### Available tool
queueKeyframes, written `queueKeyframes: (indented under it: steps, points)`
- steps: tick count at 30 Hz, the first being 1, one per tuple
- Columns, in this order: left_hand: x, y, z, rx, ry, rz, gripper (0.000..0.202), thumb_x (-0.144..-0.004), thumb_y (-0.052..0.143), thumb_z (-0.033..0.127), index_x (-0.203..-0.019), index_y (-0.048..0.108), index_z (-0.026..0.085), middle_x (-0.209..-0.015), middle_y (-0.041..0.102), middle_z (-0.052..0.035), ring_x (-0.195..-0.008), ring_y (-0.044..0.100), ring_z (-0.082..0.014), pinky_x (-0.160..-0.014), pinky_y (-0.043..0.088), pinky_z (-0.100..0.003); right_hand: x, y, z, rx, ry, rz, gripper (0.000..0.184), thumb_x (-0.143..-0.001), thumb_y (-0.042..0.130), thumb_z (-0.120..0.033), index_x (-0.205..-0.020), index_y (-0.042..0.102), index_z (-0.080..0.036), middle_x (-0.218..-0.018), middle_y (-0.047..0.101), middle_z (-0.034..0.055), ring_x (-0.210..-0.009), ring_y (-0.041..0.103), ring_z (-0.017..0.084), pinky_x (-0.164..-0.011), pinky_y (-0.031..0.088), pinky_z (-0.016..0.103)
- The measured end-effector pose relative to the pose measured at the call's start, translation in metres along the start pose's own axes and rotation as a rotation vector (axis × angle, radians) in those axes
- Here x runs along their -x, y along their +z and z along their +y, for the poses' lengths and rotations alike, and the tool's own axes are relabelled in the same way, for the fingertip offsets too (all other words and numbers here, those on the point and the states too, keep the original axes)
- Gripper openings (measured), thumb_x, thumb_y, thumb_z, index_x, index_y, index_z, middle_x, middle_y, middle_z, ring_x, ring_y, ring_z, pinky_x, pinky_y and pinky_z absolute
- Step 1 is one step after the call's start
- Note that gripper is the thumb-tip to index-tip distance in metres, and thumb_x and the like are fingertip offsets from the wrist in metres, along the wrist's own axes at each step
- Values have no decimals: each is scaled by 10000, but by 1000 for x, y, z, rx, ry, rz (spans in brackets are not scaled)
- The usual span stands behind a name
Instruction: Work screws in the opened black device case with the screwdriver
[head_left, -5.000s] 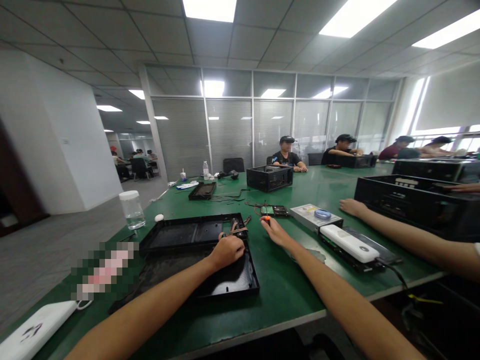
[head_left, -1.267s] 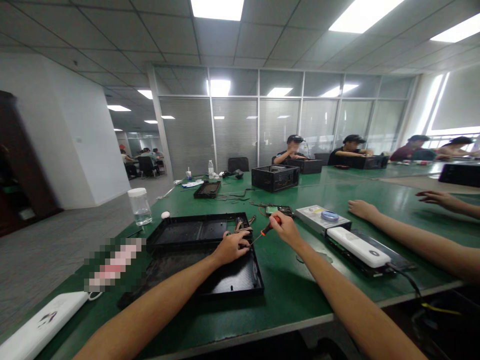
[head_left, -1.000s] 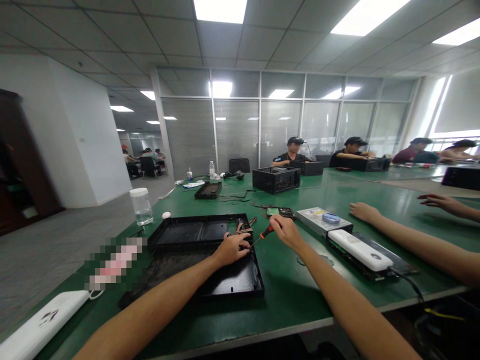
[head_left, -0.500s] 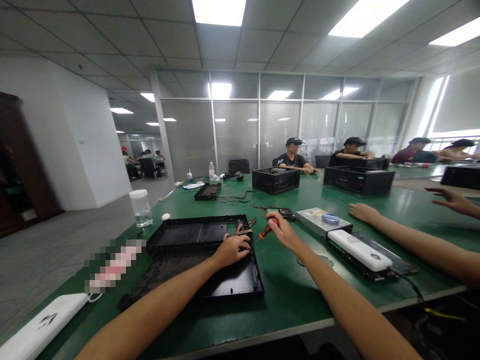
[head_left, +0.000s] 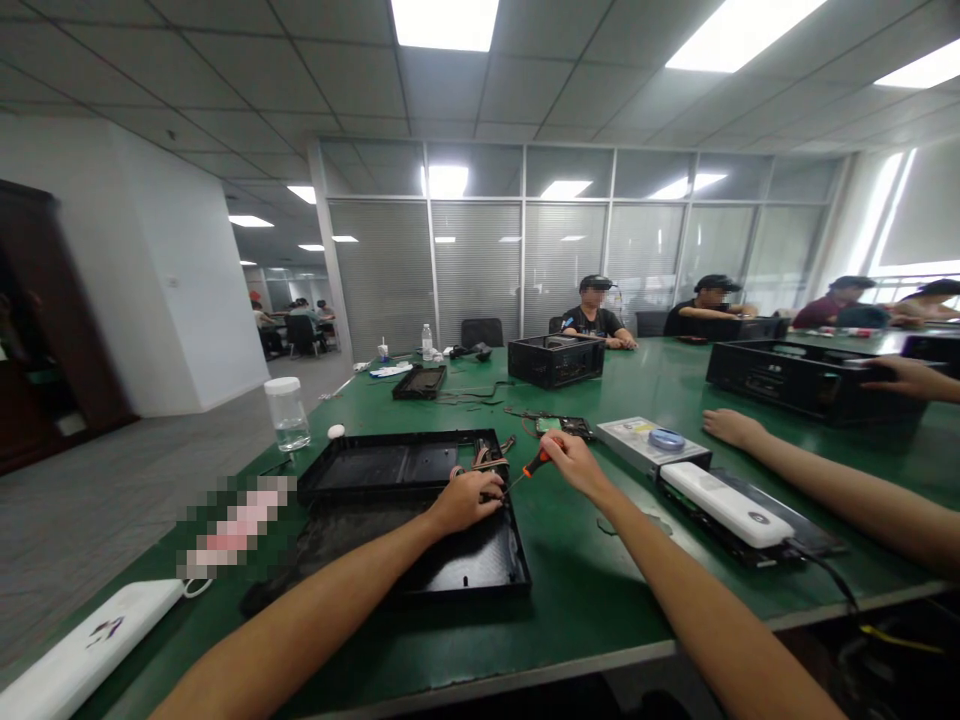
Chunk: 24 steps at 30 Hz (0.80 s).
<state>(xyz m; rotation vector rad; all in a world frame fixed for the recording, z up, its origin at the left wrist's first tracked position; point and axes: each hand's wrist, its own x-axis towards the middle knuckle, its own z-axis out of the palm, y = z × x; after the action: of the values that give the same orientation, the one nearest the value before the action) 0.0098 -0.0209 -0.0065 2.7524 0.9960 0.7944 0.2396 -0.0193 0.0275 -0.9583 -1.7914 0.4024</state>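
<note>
The right hand has its grip wrapped around a screwdriver pointing to the left hand, curled over a black casing panel, its hold unclear.

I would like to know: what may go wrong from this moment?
The screwdriver in the right hand reaches to the fingertips of the left hand, so a slip might jab them. The striped wires lie just beyond the left hand, so the tool could nick them. The lidded jar stands near the edge of the green table; a bump might tip it off.
</note>
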Motion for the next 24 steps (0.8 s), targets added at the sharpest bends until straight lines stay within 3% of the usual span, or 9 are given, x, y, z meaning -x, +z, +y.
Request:
queueKeyframes:
  steps: [6, 9, 12, 18, 24]
  points:
    - [0, 0, -1, -52, 54, -29, 211, -775, 532, 235, -983, 541, 199, -939, 617, -14, -923, 537, -155, -833, 349, -264, -7, 2, 23, -527, 306, 118, 379, -774, 396, -548, -725, 491, -185, -409, 287, -90, -314, 223, 61, -316, 194, 185]
    - [0, -2, -1, -110, 94, 5, 197, -797, 514, 247, -986, 550, 203, -945, 601, -28, -928, 526, -158, -836, 353, -274, -11, -4, 34, -721, 364, 245, 368, -760, 423, -549, -717, 476, -187, -389, 239, -107, -296, 189, 48, -296, 174, 168]
    - [1, -4, -2, -172, 112, 21, 179, -817, 493, 278, -961, 572, 208, -930, 591, -40, -912, 525, -170, -812, 363, -289, -13, -9, 40, -804, 390, 316, 347, -749, 453, -532, -693, 462, -190, -376, 238, -111, -286, 195, 42, -286, 171, 158]
    - [1, 0, -4, -202, 309, -163, 205, -843, 449, 303, -861, 623, 196, -806, 584, -47, -795, 532, -146, -758, 395, -244, -11, -6, 41, -816, 422, 301, 330, -753, 462, -512, -678, 450, -191, -374, 240, -112, -284, 209, 40, -278, 178, 150]
    - [4, -7, 3, -186, 332, -112, 233, -847, 444, 344, -928, 586, 178, -865, 591, -55, -858, 522, -159, -806, 393, -263, -13, -9, 43, -950, 447, 371, 304, -766, 478, -481, -728, 495, -180, -381, 296, -100, -291, 281, 41, -274, 233, 145]
